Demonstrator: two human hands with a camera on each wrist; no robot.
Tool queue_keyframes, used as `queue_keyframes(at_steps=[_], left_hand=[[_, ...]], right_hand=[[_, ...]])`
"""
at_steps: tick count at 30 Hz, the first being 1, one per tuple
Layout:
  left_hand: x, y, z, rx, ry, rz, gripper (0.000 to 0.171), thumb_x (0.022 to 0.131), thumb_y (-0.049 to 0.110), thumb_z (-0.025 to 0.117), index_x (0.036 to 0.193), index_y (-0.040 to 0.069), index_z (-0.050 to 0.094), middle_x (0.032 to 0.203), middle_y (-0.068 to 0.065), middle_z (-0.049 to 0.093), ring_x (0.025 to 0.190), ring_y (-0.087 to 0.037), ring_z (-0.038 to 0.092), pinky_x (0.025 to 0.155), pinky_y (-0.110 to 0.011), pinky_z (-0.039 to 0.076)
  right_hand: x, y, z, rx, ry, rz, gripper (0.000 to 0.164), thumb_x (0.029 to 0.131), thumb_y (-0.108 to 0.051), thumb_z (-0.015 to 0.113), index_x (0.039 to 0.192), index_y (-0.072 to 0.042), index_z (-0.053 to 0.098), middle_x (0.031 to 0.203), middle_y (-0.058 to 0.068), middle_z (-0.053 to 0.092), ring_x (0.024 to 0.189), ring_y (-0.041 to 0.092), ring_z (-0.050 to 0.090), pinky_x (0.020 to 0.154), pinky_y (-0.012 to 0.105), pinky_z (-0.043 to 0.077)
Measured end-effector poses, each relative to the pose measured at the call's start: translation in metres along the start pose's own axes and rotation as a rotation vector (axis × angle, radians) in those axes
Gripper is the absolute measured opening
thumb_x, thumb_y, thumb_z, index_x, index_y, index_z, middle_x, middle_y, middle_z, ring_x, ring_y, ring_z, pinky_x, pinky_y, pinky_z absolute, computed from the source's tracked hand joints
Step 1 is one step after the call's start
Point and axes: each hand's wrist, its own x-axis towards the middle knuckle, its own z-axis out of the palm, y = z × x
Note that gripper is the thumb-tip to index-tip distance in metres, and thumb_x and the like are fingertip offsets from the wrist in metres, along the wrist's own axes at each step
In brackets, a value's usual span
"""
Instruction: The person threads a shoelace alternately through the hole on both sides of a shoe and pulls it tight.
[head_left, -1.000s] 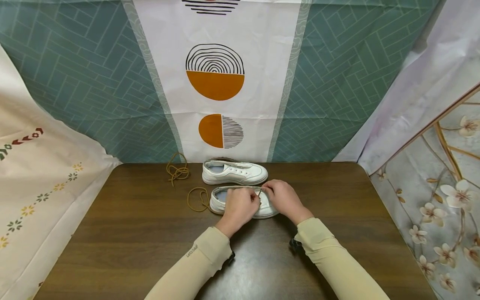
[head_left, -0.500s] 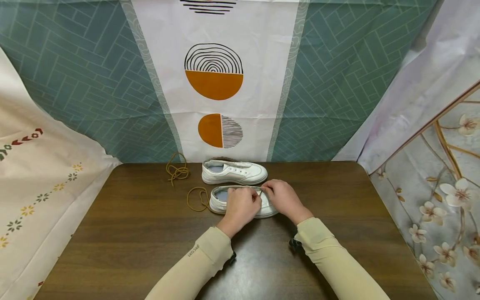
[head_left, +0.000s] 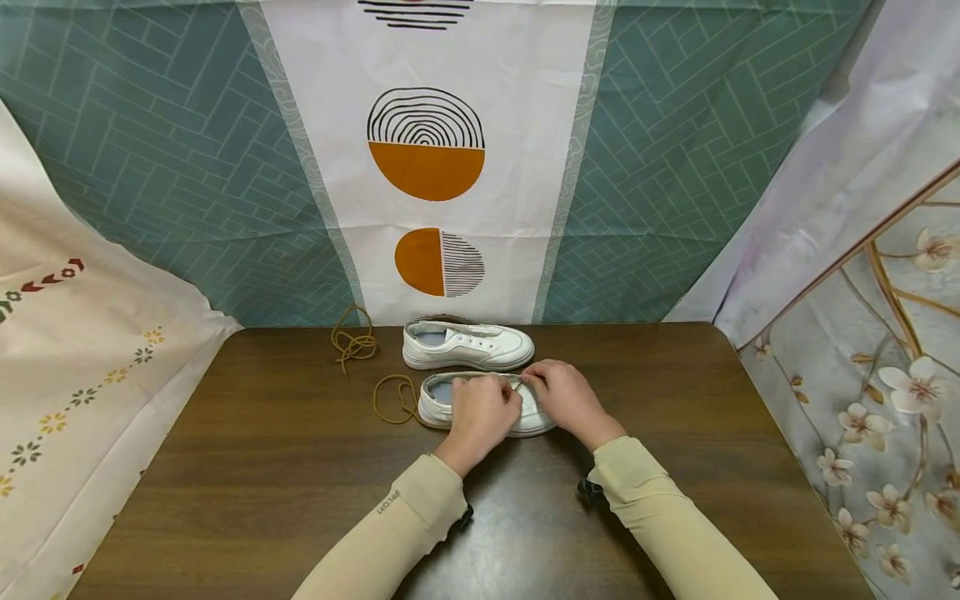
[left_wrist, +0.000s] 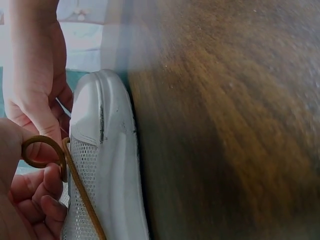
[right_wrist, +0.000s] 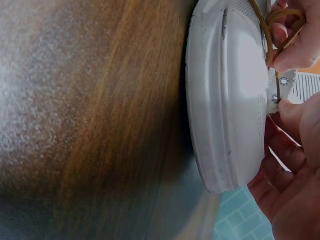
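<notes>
Both hands work at the eyelets of the nearer white sneaker [head_left: 534, 423], whose toe points right in the head view. My left hand [head_left: 483, 412] pinches a brown shoelace [left_wrist: 84, 194] between thumb and fingers, and a small loop of it stands out from the grip. Part of the lace trails across the mesh side of the shoe. In the right wrist view the lace runs from the left fingertips to an eyelet flap [right_wrist: 286, 90]. My right hand [head_left: 572, 404] grips that flap, its thumb by an eyelet and its other fingers behind the shoe's far side.
A second white sneaker [head_left: 504, 350], without a lace in its eyelets, stands just behind the first. Another brown lace [head_left: 357, 346] lies in a tangle at the back left of the wooden table [head_left: 247, 467]. A patterned cloth [head_left: 645, 208] hangs behind the table's back edge.
Both hands stay almost in place on the nearer sneaker, with only slight finger movement around the lace. The sneakers and the loose lace lie as before.
</notes>
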Motion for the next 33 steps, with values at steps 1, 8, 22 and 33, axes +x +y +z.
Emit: queue_keyframes(at_steps=[1, 8, 22, 33], left_hand=[[0.0, 0.0, 0.0, -0.001, 0.0, -0.004, 0.031, 0.076, 0.026, 0.057, 0.047, 0.028, 0.046, 0.046, 0.013, 0.047, 0.05, -0.014, 0.053, 0.067, -0.04, 0.033], [0.002, -0.001, 0.002, -0.015, -0.006, -0.017, 0.031, 0.075, 0.027, 0.057, 0.046, 0.028, 0.046, 0.045, 0.013, 0.046, 0.049, -0.013, 0.05, 0.067, -0.039, 0.032], [0.001, -0.002, 0.005, -0.014, 0.018, 0.026, 0.023, 0.08, 0.027, 0.06, 0.057, 0.027, 0.06, 0.055, 0.012, 0.059, 0.055, -0.013, 0.055, 0.065, -0.036, 0.03], [-0.004, -0.014, -0.014, -0.18, 0.041, 0.062, 0.014, 0.085, 0.028, 0.065, 0.072, 0.024, 0.068, 0.063, 0.012, 0.057, 0.06, -0.006, 0.054, 0.058, -0.027, 0.041]], right_hand=[[0.0, 0.0, 0.0, -0.001, 0.001, -0.002, 0.018, 0.094, -0.03, 0.056, 0.098, -0.02, 0.07, 0.1, -0.004, 0.067, 0.096, 0.016, 0.063, 0.085, 0.037, 0.05], [-0.001, -0.001, 0.0, -0.042, 0.018, -0.032, 0.018, 0.094, -0.03, 0.056, 0.097, -0.021, 0.07, 0.097, -0.006, 0.067, 0.094, 0.014, 0.063, 0.083, 0.035, 0.05], [0.001, 0.002, 0.0, 0.114, 0.001, 0.037, 0.01, 0.093, -0.031, 0.056, 0.092, -0.023, 0.063, 0.09, -0.007, 0.063, 0.082, 0.012, 0.058, 0.075, 0.033, 0.048], [0.007, 0.002, -0.012, 0.309, 0.079, 0.057, 0.012, 0.097, -0.024, 0.049, 0.096, -0.014, 0.056, 0.088, 0.002, 0.065, 0.081, 0.015, 0.061, 0.074, 0.032, 0.049]])
